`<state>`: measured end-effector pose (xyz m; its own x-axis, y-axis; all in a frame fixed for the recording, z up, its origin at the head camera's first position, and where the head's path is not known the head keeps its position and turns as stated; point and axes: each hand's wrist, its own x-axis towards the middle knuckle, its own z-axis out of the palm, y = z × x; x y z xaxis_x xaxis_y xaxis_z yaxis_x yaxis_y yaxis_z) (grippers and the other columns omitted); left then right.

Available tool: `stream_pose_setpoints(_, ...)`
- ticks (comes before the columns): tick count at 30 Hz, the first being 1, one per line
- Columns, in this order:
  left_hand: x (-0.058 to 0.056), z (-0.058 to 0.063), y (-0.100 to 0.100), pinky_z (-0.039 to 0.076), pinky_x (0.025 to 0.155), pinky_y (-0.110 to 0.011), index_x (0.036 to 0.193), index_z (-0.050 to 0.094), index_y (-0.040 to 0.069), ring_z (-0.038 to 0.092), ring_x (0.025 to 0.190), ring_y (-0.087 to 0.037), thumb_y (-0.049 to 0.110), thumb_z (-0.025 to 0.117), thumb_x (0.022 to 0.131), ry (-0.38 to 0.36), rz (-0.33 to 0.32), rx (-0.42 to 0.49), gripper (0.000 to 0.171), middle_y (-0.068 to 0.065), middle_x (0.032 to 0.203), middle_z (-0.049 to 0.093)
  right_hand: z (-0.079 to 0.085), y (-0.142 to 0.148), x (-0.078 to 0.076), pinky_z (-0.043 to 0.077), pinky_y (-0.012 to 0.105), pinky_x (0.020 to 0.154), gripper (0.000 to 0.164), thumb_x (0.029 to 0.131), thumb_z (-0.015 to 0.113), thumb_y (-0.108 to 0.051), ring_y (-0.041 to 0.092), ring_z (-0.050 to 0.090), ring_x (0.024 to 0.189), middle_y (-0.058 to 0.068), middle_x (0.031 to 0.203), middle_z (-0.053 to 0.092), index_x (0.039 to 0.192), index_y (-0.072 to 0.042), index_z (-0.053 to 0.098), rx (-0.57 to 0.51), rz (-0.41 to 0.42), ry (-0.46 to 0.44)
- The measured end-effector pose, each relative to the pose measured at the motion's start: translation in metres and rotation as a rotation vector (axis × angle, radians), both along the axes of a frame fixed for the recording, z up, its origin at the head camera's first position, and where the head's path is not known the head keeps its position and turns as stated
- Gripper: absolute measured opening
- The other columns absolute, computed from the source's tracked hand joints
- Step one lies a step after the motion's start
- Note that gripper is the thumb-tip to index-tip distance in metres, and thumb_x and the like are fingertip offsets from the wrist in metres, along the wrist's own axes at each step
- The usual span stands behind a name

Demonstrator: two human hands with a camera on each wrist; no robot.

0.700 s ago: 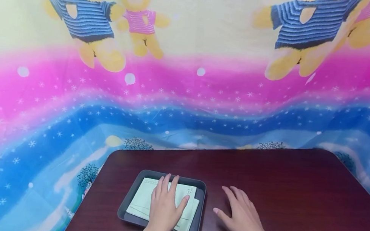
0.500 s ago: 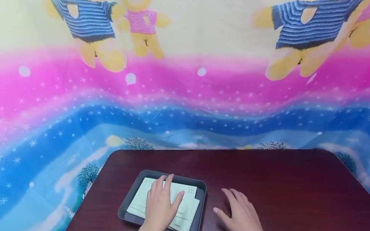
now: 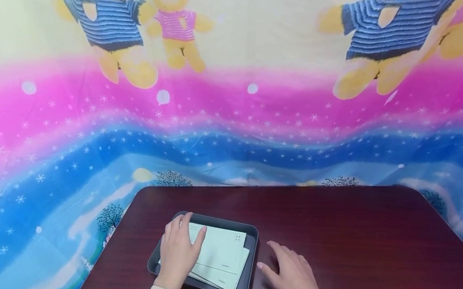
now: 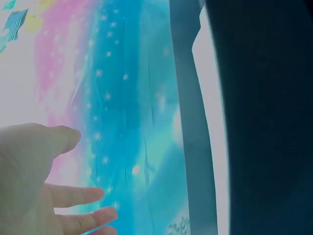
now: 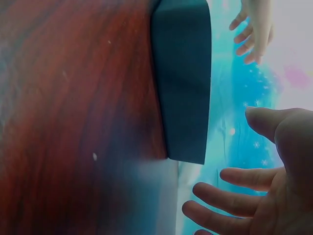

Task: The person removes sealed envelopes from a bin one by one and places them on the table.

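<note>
Now, each grip wide, left hand hovers above the tray's left edge, right hand above tabletop.

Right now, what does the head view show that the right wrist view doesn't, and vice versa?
Only the head view: pale printed papers inside the tray. Only the right wrist view: backdrop visible between the left hand and the tray's rim, plus the palm side of the right hand. Both: tray, both hands, table and backdrop.
</note>
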<state>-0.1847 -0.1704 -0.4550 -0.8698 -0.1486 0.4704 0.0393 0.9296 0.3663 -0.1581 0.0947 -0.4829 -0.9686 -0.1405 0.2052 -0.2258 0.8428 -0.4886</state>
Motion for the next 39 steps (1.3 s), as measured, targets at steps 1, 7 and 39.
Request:
stream_pose_setpoints(1, 0.0, 0.001, -0.003, 0.043, 0.088, -0.05, 0.128, 0.057, 0.005, 0.047, 0.116, -0.033, 0.049, 0.058, 0.085, 0.005, 0.009, 0.005, 0.062, -0.016, 0.125, 0.056, 0.0, -0.001, 0.001, 0.04, 0.05, 0.092, 0.064, 0.081, 0.06, -0.055, 0.025, 0.058, 0.11, 0.004, 0.12, 0.063, 0.129, -0.014, 0.057, 0.003, 0.005, -0.003)
stream_pose_setpoints(7, -0.001, 0.004, -0.022, 0.042, 0.088, -0.053, 0.125, 0.059, 0.001, 0.047, 0.116, -0.035, 0.046, 0.06, 0.085, -0.006, 0.047, 0.028, 0.061, -0.017, 0.123, 0.058, -0.002, -0.007, 0.004, 0.04, 0.051, 0.092, 0.064, 0.081, 0.061, -0.054, 0.025, 0.059, 0.109, 0.003, 0.12, 0.064, 0.13, -0.013, 0.057, 0.01, 0.026, -0.028)
stream_pose_setpoints(39, 0.001, -0.009, -0.091, 0.046, 0.084, -0.054, 0.117, 0.056, -0.016, 0.057, 0.099, -0.047, 0.007, 0.048, 0.091, -0.281, 0.064, 0.035, 0.035, -0.033, 0.109, 0.06, -0.02, -0.023, 0.008, 0.047, 0.041, 0.072, 0.042, 0.077, 0.066, -0.051, 0.015, 0.062, 0.083, -0.004, 0.091, 0.067, 0.103, -0.018, 0.065, 0.057, 0.088, 0.088)
